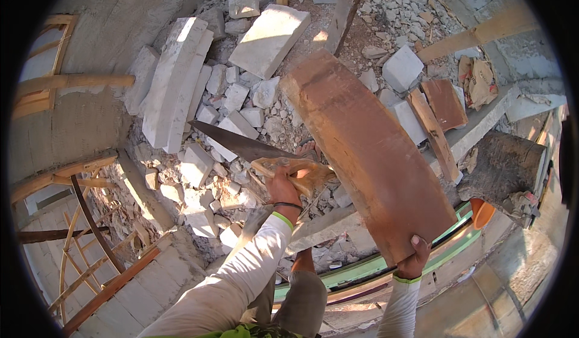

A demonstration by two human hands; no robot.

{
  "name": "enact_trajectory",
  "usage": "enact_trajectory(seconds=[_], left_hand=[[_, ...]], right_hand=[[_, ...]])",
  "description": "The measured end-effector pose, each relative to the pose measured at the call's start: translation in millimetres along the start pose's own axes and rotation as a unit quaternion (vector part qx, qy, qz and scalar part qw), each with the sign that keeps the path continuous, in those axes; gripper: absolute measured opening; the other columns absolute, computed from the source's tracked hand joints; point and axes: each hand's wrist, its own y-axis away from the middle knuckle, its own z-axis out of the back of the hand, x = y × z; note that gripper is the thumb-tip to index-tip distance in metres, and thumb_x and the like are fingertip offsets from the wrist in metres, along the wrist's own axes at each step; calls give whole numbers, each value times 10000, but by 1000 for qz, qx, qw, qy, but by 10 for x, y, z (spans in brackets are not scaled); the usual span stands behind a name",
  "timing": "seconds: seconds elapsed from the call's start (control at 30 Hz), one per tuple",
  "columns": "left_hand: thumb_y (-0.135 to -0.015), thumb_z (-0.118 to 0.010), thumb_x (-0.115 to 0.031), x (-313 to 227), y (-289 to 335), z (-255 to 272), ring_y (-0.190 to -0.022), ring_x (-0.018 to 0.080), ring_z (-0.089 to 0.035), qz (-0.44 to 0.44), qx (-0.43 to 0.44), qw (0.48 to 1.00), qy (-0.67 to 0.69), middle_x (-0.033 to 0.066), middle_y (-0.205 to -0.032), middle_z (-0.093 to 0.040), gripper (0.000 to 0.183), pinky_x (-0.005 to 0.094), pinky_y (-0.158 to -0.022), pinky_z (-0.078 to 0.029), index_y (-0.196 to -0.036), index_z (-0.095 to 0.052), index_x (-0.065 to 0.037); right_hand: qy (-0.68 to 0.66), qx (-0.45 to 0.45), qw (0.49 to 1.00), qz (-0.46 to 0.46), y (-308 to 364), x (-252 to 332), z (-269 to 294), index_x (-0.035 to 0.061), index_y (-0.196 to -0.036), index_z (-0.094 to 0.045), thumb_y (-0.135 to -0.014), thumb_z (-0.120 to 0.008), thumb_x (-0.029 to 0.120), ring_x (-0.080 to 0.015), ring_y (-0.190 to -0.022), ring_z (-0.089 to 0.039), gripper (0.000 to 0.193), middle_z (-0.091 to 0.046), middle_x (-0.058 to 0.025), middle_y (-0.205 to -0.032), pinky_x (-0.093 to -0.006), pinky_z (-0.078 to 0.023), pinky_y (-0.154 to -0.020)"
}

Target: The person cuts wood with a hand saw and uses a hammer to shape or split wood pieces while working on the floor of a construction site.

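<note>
The left hand [282,188] grips the wooden handle of a saw [238,144], its fingers closed around it, though the grip is partly hidden by the back of the hand. The dark blade points up and left above broken white blocks [235,97]. The right hand [414,258] holds the lower end of a wide reddish-brown board [368,157]: the thumb lies on top, and the other fingers are mostly out of sight, so how far they reach underneath cannot be told. The board slants up and left over the rubble, covering part of it. Whether the saw handle touches the board's left edge is unclear. A foot [309,148] shows only partly between them. An orange, rounded thing [482,214] beside the green strips [449,241] is hard to identify.
</note>
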Motion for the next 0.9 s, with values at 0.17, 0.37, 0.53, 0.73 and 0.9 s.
enact_trajectory(seconds=[0.17, 0.37, 0.53, 0.73, 0.9], left_hand=[[-815, -543, -84, 38, -89, 46, -860, 276, -589, -30, -12, 999, -3, 122, -948, -555, 207, 481, -751, -548, -1001, -510, 1], [-793, -602, -121, -65, 68, -117, -743, 265, -653, 5, -17, 1000, 3, 151, -893, -640, 227, 370, -661, -552, -910, -596, 73], [-783, -617, -110, -90, 100, -308, -777, 271, -648, -12, -16, 999, -34, 153, -938, -637, 265, 377, -689, -555, -965, -590, 81], [-777, -618, -61, -26, 63, -369, -812, 246, -617, -15, 2, 997, -82, 135, -955, -606, 247, 371, -727, -538, -987, -569, 59], [-780, -618, -67, 73, 128, -349, -782, 224, -601, 20, 45, 994, -97, 121, -946, -601, 238, 356, -682, -516, -981, -569, 50]], right_hand=[[-160, 93, 982, -44, -913, -270, -1099, -11, -1307, -491, -751, -717, 127, -276, -1128, -582, 615, -578, -133, -1220, -413, -470, -1000], [-181, 184, 962, -94, -2214, -1159, -2155, -6, -1216, -565, -776, -753, 102, -224, -1093, -606, 490, -632, -93, -1159, -387, -468, -976], [-158, 68, 976, -137, -2727, -1847, -2227, -27, -1249, -535, -841, -734, 165, -209, -1037, -609, 493, -632, -109, -1154, -345, -472, -902], [159, 127, 976, -72, -2438, -1785, -1542, -60, -1299, -519, -922, -669, 255, -214, -1076, -615, 513, -627, -127, -1204, -333, -513, -890], [8, 128, 980, -153, -1638, -1348, -1313, -64, -1350, -483, -970, -602, 299, -257, -1132, -616, 539, -616, -171, -1237, -362, -511, -918]])
